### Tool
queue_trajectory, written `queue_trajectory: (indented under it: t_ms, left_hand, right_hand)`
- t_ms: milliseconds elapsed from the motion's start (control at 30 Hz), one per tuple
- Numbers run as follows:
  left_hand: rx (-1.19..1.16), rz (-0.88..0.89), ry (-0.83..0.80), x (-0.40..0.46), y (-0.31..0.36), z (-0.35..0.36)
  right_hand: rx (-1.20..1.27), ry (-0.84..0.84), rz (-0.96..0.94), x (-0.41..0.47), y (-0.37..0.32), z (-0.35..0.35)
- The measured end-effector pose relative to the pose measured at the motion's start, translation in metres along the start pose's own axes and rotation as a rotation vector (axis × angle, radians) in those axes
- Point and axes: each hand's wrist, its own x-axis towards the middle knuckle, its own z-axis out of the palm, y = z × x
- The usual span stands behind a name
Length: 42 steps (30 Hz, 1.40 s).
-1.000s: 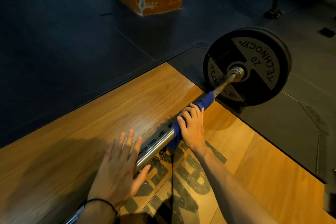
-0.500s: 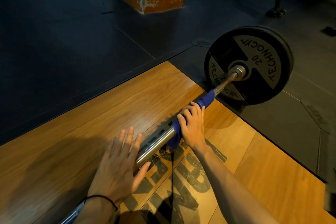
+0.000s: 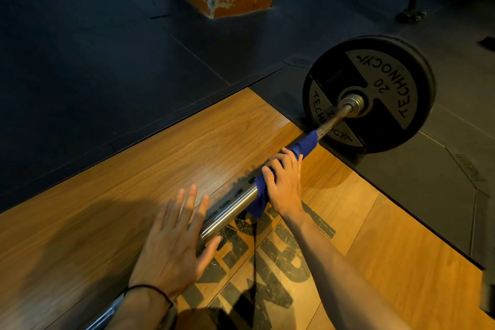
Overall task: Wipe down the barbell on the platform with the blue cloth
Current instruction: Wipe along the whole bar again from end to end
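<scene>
Right hand, arm extended forward, fingers curled closed over the blue cloth, which is wrapped around the barbell shaft; cloth protrudes past the fingertips toward the black plate marked 20, and hangs below the heel of the hand. Left hand lies flat across the shaft, palm down, all 5 fingers extended and spread, gripping nothing, thin dark band at the wrist. Bare steel shows between the 2 hands; bar rests over the wooden platform.
</scene>
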Motion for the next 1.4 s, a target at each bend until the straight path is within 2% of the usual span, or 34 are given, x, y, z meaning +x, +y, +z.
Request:
queue_trajectory:
  t_ms: [133, 367, 500, 633, 800, 933, 1200, 1400]
  left_hand:
    - [-0.011, -0.009, 0.014, 0.000, 0.000, 0.001]
    - [-0.039, -0.015, 0.034, 0.000, 0.000, 0.000]
    - [-0.059, -0.055, 0.024, 0.003, 0.005, 0.002]
    - [-0.102, -0.131, 0.011, 0.045, 0.037, -0.009]
    - [-0.096, -0.063, 0.126, 0.089, 0.074, -0.033]
    - [-0.132, -0.068, 0.080, 0.094, 0.070, -0.029]
    - [-0.398, -0.123, 0.112, 0.121, 0.099, -0.029]
    - [-0.403, -0.150, 0.161, 0.153, 0.109, -0.020]
  right_hand:
    - [-0.031, -0.031, -0.022, -0.007, -0.009, -0.002]
    - [-0.203, -0.241, -0.286, 0.002, 0.017, -0.025]
    - [-0.166, -0.184, -0.241, 0.006, 0.021, -0.022]
    - [-0.159, -0.133, -0.238, 0.004, 0.016, -0.016]
    - [-0.194, -0.221, -0.258, 0.004, 0.019, -0.024]
    - [-0.229, -0.293, -0.290, 0.017, 0.035, -0.034]
    - [-0.334, -0.483, -0.091, 0.074, 0.062, -0.063]
    - [-0.315, -0.324, -0.143, 0.052, 0.054, -0.047]
